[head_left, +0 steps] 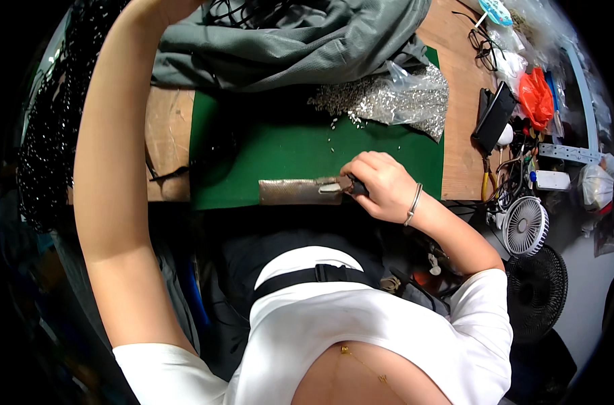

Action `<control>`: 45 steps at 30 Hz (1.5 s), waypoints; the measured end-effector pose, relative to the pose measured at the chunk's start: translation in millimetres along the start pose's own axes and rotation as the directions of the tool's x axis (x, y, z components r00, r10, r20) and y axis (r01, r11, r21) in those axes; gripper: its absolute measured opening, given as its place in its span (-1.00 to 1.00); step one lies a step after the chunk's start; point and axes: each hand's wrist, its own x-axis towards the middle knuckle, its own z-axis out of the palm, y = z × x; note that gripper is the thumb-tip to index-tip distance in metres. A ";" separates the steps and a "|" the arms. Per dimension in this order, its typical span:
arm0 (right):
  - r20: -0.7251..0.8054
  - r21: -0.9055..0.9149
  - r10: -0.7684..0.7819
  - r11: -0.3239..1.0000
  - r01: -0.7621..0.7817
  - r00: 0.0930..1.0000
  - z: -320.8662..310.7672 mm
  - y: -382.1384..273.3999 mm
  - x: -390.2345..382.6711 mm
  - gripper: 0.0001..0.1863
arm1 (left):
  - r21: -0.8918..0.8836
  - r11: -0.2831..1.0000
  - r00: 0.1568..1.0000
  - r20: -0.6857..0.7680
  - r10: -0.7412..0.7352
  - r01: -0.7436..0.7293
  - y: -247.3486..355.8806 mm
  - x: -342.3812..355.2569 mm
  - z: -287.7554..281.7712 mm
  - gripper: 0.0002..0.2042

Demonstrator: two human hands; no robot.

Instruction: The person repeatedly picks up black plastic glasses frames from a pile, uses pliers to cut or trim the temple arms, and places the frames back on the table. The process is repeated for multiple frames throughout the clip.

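My right hand is closed round the dark handle of a small hand tool with a worn metal head; its exact kind does not show. The head rests on or just over a brownish metal plate at the near edge of the green mat. Stretched far forward, my left hand is cut off by the top edge, so its fingers are hidden. Thin black cords lie beside it. Small shiny silver pieces spill from a clear plastic bag onto the mat.
Grey fabric is heaped across the back of the wooden table. Black speckled cords hang at the left. On the right are a dark phone, a red plastic bag, glasses, a white fan and cables.
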 end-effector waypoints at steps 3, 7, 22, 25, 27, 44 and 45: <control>0.012 0.011 -0.046 0.999 0.046 0.999 0.0 -2.1 3.8 -0.76 | -0.450 0.887 0.995 0.059 -0.083 0.100 -11.7 -25.6 -26.2 -0.81; 0.086 0.081 0.066 0.994 -0.073 0.994 -12.3 8.1 1.2 -0.80 | -0.422 0.877 0.958 -0.255 0.128 -0.229 -17.1 -86.0 -12.1 -0.51; 0.008 -0.042 0.200 0.979 -0.199 0.980 1.2 14.2 40.1 -0.87 | -0.524 0.851 0.966 -0.228 -0.118 -0.019 -31.9 -215.4 160.8 -0.14; 0.065 0.051 0.244 0.968 -0.248 0.968 -4.3 16.8 39.9 -0.85 | -0.586 0.809 0.923 -0.337 -0.186 -0.051 -30.7 -206.0 165.2 -0.17; 0.098 0.040 0.284 0.957 -0.289 0.954 -6.0 14.5 44.3 -0.84 | -0.580 0.811 0.930 -0.334 -0.150 -0.078 -35.4 -198.1 164.9 -0.12; -0.163 0.775 0.440 0.611 -0.161 0.883 -25.5 -42.6 -8.1 -0.86 | -0.278 0.958 0.930 -0.366 -0.035 -0.073 -35.5 -154.4 202.3 -0.15; -0.120 0.832 0.453 0.531 -0.159 0.883 -25.2 -42.7 -10.0 -0.85 | -0.275 0.960 0.924 -0.378 -0.059 -0.052 -35.1 -154.1 205.8 -0.15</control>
